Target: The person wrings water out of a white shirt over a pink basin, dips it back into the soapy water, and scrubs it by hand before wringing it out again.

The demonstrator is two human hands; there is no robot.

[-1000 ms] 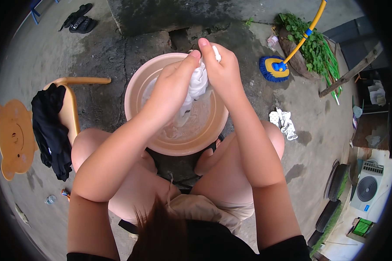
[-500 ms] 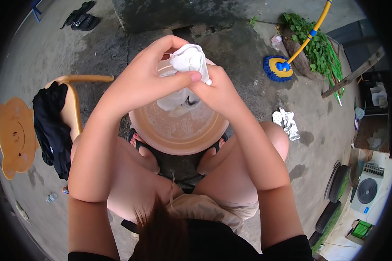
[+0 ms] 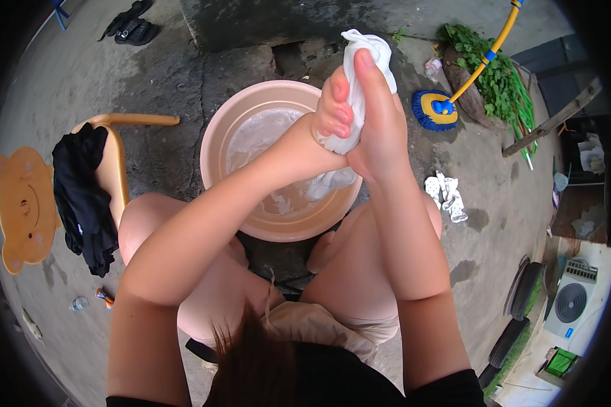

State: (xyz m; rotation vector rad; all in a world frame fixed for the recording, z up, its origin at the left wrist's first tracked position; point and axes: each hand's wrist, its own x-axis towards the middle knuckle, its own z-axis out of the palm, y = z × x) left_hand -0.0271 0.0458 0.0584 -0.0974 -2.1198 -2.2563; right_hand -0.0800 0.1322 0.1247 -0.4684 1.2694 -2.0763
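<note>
White and wet, the cloth (image 3: 360,88) is bunched into a thick twist and held up over the bowl (image 3: 217,142), so drips can fall back in. Both hands are wrapped tight around it. The left hand (image 3: 322,125) is closed on the lower part, with pink fingertips showing. The right hand (image 3: 380,129) is closed around the other side, its thumb pressed up along the cloth. A loose end of the cloth hangs down toward the water. The bowl is round, smooth and pink, and it sits on the ground between the person's knees, at about 12 o'clock from the body. The water inside looks cloudy and soapy. At 9 o'clock a curved wooden chair (image 3: 125,122) holds dark clothes (image 3: 81,193), kept off the wet ground. Beside it is a flat wooden board (image 3: 24,207) shaped like a bear's head. At 2 o'clock lies a blue and yellow mop (image 3: 433,110) with a long yellow handle. A small white rag (image 3: 446,195) lies at 3 o'clock on the rough grey concrete (image 3: 163,61).
</note>
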